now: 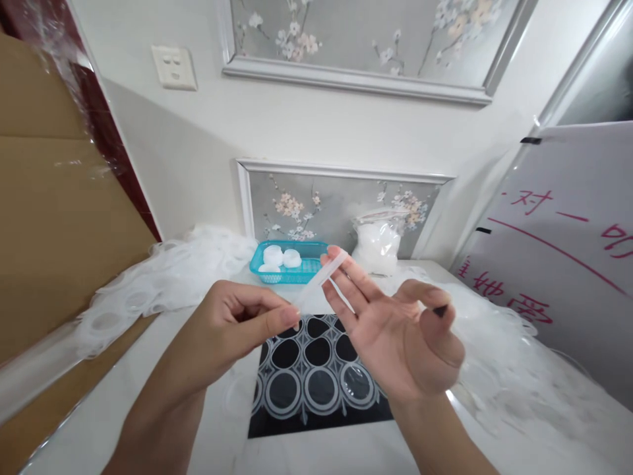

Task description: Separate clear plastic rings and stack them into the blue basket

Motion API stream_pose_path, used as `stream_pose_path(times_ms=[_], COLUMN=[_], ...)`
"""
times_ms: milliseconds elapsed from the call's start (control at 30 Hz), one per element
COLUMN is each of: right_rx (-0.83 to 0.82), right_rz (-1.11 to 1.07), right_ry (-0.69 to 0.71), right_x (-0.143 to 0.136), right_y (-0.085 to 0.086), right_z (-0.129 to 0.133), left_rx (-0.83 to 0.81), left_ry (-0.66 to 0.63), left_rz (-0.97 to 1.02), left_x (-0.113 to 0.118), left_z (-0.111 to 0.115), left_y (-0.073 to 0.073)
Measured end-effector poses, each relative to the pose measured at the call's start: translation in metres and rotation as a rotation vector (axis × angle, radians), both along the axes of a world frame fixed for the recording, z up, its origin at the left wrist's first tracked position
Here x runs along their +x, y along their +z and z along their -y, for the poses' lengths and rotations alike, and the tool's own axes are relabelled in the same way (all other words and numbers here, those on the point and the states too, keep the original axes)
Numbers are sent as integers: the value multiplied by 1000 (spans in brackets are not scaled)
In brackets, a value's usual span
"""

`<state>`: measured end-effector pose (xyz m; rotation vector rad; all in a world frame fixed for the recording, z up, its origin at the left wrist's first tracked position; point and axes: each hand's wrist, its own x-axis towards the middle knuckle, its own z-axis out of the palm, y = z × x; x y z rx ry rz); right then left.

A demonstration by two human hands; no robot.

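- Left hand [242, 323] closed in a pinch, thumb against forefinger, gripping the near end of a translucent strip [324, 274]; the tip grip presumably suited so thin a piece.
- Right hand [395, 336] open, palm up, fingers extended; far end of strip met its fingertips, which likely kept it spread. Whether strip was a ring seen edge-on could not be told through the blur.
- Strip was held above the black patterned sheet [277, 425], whose dark ground probably made clear pieces easier to see.
- Blue basket [297, 276] stood beyond the hands, against the wall; its sides appeared to keep the white tubs [291, 258] together.
- Clear bag [378, 244] with white contents stood right of basket.
- Translucent rings lay heaped left [198, 264]; a similar pale heap [519, 369] lay right, both seemingly within reach.
- Whiteboard [583, 264] at right: red handwriting, "对一" legible, remainder angled or cropped. No brand or label made out.
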<state>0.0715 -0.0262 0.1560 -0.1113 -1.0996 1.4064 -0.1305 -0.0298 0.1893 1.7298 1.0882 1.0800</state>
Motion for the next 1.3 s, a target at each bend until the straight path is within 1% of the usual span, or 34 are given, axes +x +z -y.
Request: stream_pose_path(times_ms=[167, 267, 400, 600, 800, 933, 1033, 1133, 1200, 1300], right_rx=[-49, -48, -29, -92, -89, -131, -188, -209, -196, -182], right_rz=[65, 81, 106, 65, 91, 58, -1, -54, -80, -69], right_ry=[-19, -15, -11, -15, -42, -46, -11, 88, 148, 161], right_x=[3, 4, 5, 7, 8, 9, 10, 10, 10, 10], right_y=[4, 5, 4, 3, 5, 6, 7, 10, 11, 11], right_z=[10, 13, 16, 18, 21, 21, 21, 21, 21, 19], left_rx=[96, 114, 125, 94, 74, 46, 32, 55, 76, 86], left_ry=[13, 17, 3, -36, -54, -93, -153, -223, -229, -205], left_rz=[-17, -25, -14, 10, 33, 43, 66, 86, 94, 86], left_x=[1, -3, -8, -9, -8, -11, -14, -14, -13, -12], left_z=[8, 11, 12, 11, 12, 14, 12, 9, 9, 9], left_y=[5, 7, 5, 5, 8, 6, 2, 0, 0, 3])
